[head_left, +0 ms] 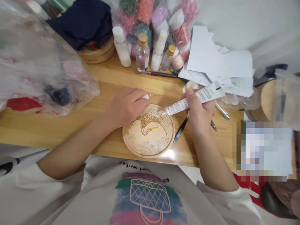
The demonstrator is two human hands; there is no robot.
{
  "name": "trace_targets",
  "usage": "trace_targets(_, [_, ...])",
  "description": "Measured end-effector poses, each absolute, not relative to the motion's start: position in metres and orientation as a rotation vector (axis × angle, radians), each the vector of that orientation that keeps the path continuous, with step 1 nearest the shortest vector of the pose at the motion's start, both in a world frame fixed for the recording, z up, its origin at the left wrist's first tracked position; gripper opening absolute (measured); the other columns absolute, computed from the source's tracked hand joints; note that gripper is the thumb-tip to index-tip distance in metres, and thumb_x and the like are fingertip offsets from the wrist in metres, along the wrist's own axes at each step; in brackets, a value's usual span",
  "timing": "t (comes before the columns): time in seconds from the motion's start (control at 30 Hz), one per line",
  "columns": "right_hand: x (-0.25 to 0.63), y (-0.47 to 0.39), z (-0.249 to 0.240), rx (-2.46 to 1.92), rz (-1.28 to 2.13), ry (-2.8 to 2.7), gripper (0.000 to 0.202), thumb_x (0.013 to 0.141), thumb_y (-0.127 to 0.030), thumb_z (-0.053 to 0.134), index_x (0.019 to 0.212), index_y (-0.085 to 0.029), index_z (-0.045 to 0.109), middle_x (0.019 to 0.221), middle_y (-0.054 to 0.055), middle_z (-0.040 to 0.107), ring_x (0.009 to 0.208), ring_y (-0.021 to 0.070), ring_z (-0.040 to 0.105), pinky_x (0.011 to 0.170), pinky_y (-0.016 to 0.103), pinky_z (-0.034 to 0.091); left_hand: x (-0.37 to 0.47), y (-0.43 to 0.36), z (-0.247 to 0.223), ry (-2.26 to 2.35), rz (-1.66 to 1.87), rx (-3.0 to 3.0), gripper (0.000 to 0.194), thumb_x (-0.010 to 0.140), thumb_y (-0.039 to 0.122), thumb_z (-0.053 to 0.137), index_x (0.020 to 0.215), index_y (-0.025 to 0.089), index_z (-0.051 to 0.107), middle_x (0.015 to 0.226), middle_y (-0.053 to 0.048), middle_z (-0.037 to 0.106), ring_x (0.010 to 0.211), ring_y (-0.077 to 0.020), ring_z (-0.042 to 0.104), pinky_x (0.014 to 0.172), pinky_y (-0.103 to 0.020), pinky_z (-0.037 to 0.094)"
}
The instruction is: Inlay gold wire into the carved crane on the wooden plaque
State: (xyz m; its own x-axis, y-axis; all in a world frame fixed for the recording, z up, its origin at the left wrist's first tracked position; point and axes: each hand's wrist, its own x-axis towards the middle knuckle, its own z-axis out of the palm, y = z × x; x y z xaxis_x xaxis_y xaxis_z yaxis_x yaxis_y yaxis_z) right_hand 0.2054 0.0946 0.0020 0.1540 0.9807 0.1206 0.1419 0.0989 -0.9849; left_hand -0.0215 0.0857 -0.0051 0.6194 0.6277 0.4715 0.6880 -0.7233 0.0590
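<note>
A round wooden board (134, 134) lies on the table before me. It carries a line drawing of a crane and waves, with the crane's neck and feathers partly outlined in gold. My right hand (199, 111) grips a flat white tube (206, 93) with small print, its narrow end slanting down to the board's upper right. My left hand (128, 104) rests at the board's upper left edge, fingers curled together. Something small and white shows at its fingertips, too little visible to name. A thin gold strand lies just beyond. Dark tweezers (181, 129) lie right of the board.
Several bottles (142, 54) stand at the back before a bag of coloured yarn balls (161, 15). A dark-handled tool (162, 75) lies in front of them. White papers (217, 62) and a pen (222, 111) are at the right. A plastic bag (42, 68) fills the left.
</note>
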Motion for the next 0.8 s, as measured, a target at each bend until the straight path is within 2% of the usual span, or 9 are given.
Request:
trace_targets(0.33, [0.2004,0.0959,0.003,-1.262,0.881,-1.38,0.045,0.077,-0.061,0.071,0.056,-0.023,0.064,0.045,-0.002,0.05,0.036,0.0081,0.039,0.034,0.028,0.032,-0.0263,0.0874,-0.0084,-1.142,-0.74,-2.679,0.024,0.101,0.023,0.044,0.086,0.019,0.062,0.092,-0.004,0.07,0.083,-0.0167,0.067,0.073,-0.029,0.054])
trace_targets(0.6, [0.2016,0.0963,-0.0006,-1.234,0.835,-1.451,0.04,0.084,-0.053,0.068,0.058,-0.023,0.065,0.043,-0.003,0.046,0.037,0.0091,0.039,0.036,0.029,0.034,-0.0246,0.087,-0.0082,-1.116,-0.716,-2.685,0.03,0.102,0.024,0.042,0.082,0.019,0.063,0.089,-0.004,0.07,0.078,-0.0157,0.066,0.069,-0.028,0.054])
trace_targets(0.8, [0.2007,0.0956,0.0015,-1.215,0.85,-1.451,0.038,0.085,-0.048,0.069,0.057,-0.023,0.065,0.047,-0.002,0.05,0.038,0.0091,0.04,0.037,0.029,0.036,-0.0245,0.0872,-0.0083,-1.107,-0.697,-2.696,0.03,0.102,0.025,0.042,0.081,0.02,0.063,0.086,-0.003,0.069,0.076,-0.0147,0.064,0.067,-0.027,0.051])
